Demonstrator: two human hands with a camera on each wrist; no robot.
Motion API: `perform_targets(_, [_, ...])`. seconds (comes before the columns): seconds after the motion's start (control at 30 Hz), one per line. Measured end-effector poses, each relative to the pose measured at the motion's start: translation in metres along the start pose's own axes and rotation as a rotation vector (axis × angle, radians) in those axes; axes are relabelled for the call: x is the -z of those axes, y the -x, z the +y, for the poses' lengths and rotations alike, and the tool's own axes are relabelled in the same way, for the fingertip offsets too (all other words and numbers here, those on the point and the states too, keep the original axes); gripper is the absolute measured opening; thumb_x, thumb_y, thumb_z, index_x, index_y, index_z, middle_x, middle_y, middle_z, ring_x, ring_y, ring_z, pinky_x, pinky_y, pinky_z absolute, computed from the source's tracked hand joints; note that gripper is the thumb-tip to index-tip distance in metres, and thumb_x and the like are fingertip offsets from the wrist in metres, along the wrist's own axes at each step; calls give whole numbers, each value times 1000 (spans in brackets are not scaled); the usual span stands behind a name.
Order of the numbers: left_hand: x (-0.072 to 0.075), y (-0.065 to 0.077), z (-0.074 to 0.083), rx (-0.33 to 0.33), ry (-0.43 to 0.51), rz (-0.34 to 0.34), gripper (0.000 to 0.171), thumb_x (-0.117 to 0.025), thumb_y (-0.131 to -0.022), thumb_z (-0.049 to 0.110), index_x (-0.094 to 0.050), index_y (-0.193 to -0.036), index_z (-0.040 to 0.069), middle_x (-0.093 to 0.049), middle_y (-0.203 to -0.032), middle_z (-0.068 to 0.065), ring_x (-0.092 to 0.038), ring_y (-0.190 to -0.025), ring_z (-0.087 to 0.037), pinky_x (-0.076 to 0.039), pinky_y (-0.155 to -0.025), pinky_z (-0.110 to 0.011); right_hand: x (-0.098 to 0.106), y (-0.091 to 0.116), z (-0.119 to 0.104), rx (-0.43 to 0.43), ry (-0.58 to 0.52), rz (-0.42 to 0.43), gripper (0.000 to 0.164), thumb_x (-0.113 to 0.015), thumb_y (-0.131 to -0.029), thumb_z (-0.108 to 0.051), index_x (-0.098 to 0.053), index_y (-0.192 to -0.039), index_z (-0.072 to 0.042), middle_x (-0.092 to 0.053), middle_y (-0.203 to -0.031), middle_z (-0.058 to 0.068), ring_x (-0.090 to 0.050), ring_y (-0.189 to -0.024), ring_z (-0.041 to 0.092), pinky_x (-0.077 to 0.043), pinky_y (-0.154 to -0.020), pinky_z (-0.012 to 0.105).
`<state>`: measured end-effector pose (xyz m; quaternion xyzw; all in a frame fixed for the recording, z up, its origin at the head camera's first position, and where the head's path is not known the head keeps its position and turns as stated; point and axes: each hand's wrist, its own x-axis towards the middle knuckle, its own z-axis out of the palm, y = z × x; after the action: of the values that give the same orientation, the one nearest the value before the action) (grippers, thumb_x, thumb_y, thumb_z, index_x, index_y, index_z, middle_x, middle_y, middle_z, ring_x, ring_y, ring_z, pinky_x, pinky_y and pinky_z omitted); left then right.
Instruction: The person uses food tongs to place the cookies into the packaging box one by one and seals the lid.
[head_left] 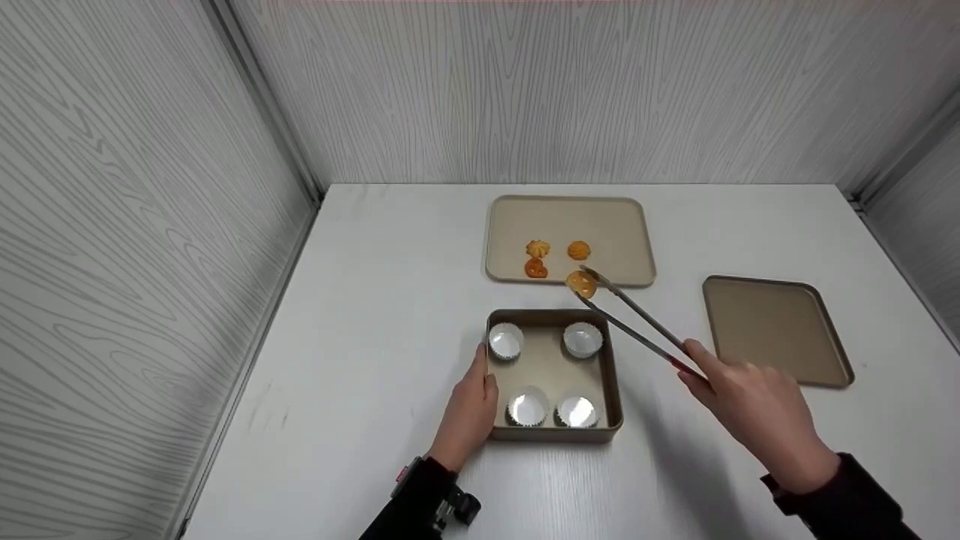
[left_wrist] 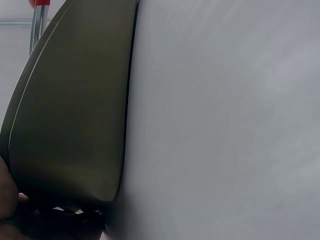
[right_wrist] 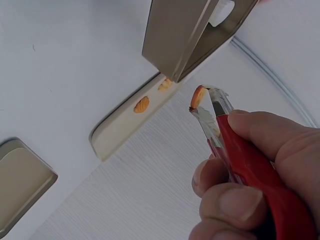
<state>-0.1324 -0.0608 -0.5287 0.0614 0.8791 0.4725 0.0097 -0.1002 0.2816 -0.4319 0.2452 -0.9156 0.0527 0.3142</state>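
My right hand (head_left: 757, 405) grips a pair of red-handled metal tongs (right_wrist: 257, 170). Between the tong tips is a small round golden-brown cookie (head_left: 581, 283), held up near the front edge of the far beige tray (head_left: 607, 217). My left hand (head_left: 469, 409) holds the left wall of a deep square baking pan (head_left: 544, 375), its thumb at the rim. White paper baking cups sit inside that pan, including a back-left cup (head_left: 506, 341) and a back-right cup (head_left: 583, 340). In the left wrist view the pan's outer wall (left_wrist: 75, 110) fills the left part.
On the far tray lie a ridged cookie (head_left: 538, 249), a round cookie (head_left: 578, 250) and a darker pretzel-shaped cookie (head_left: 535, 268). A shallow brown tray (head_left: 780, 326) stands at the right, beyond my right hand. Wood-grain panels (head_left: 510, 90) enclose the white table (head_left: 360, 360).
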Motion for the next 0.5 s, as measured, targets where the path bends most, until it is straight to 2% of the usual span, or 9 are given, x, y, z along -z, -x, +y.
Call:
perform_targets(0.23, [-1, 0, 0, -4, -3, 2, 54, -39, -107, 6, -26, -157, -10, -38, -157, -27, -41, -144, -37, -37, -118, -48, 10, 4, -7, 32, 30, 6, 60, -26, -111, -51, -66, -103, -7, -27, -49, -9, -18, -41, 8, -14, -36, 23])
perform_targets(0.5, [-1, 0, -1, 8, 6, -7, 54, -38, -108, 8, -25, -157, -10, -37, -158, -26, -40, -145, -35, -36, -118, -47, 20, 3, -14, 89, 82, 20, 57, -24, -113, -47, -64, -101, -8, -28, -51, -6, -16, -43, 8, -13, -37, 21])
